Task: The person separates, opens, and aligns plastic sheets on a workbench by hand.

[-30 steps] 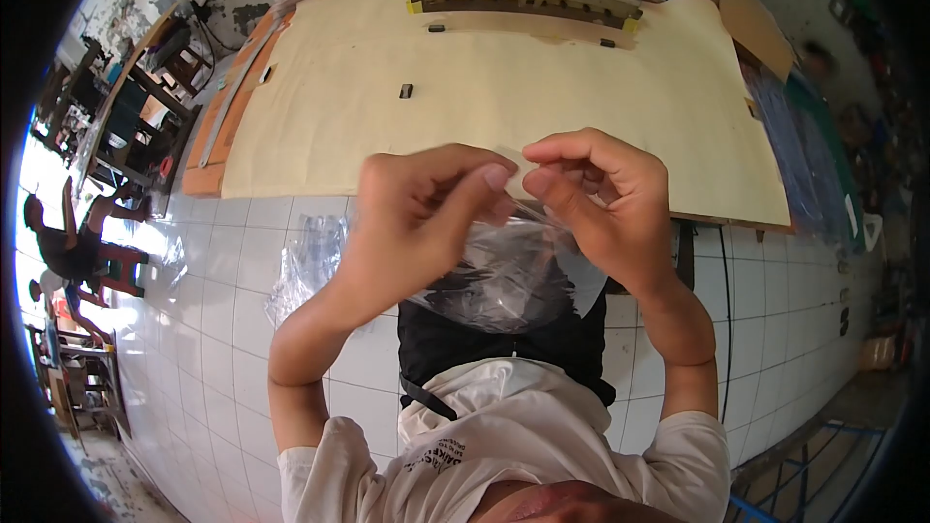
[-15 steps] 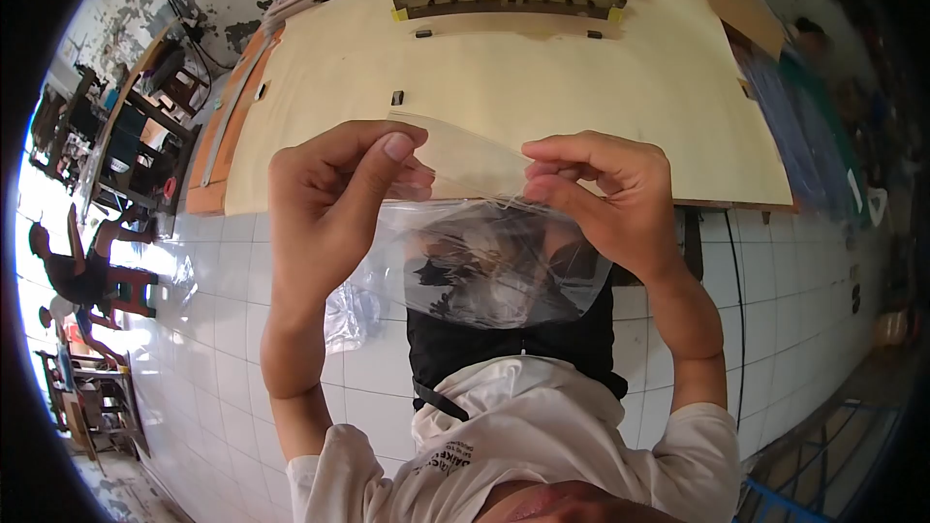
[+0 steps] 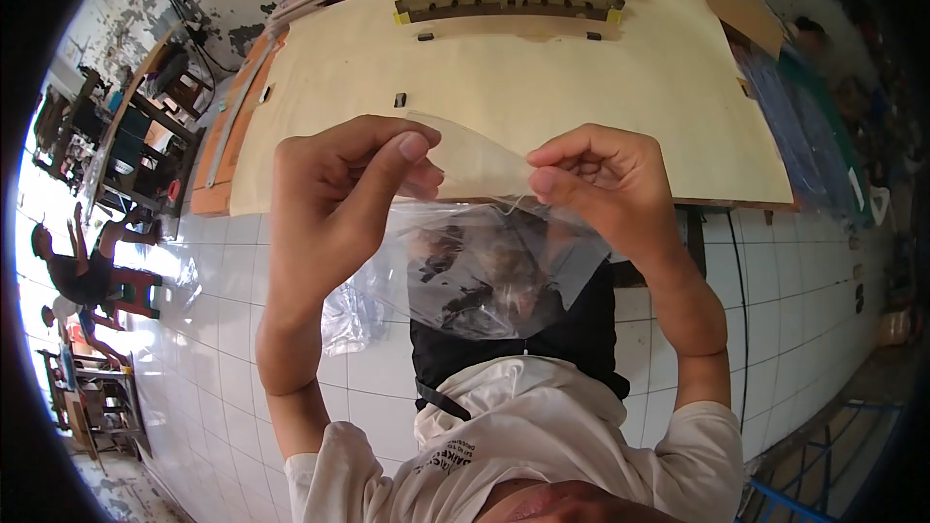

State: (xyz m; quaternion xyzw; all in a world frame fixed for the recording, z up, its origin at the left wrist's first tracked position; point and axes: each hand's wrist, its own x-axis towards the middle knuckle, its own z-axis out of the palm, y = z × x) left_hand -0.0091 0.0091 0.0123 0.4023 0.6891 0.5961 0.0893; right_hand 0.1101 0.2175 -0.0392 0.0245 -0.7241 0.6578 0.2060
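Between my hands hangs a clear plastic sheet (image 3: 494, 271), thin and shiny, drooping over my lap. My left hand (image 3: 354, 184) pinches its upper left part between thumb and fingers. On the other side my right hand (image 3: 605, 179) pinches the sheet's upper right edge, thumb against forefinger. A pale strip of the plastic stretches between the two pinches, in front of the table's near edge. Some of the sheet is hidden behind my left fingers.
A cream-covered table (image 3: 581, 77) lies ahead, with small black clips (image 3: 400, 100) on it. At its far side stands a metal machine (image 3: 509, 0) with red parts. Crumpled clear plastic (image 3: 351, 315) lies on the tiled floor; people (image 3: 82, 266) sit far left.
My left hand has shifted slightly right, and the right fingers have closed in on the edge. The hanging plastic has spread smoother and a little lower.
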